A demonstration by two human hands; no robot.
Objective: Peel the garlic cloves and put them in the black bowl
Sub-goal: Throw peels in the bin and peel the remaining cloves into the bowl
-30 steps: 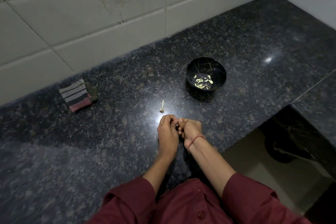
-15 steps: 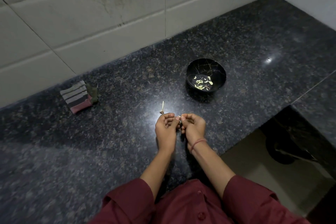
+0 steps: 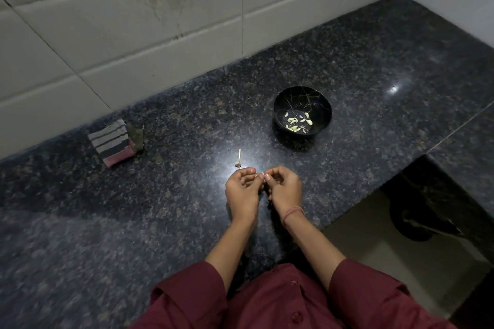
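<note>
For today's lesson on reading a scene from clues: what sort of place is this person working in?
Probably a home kitchen: a dark speckled stone counter backed by a white tiled wall, a black bowl holding peeled garlic cloves, and a folded striped cloth by the wall.

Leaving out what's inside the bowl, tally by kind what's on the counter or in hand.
Black bowl: 1
Cloth bundle: 1
Bare garlic stalk: 1
Garlic clove between left hand and right hand: 1
Total: 4
</note>
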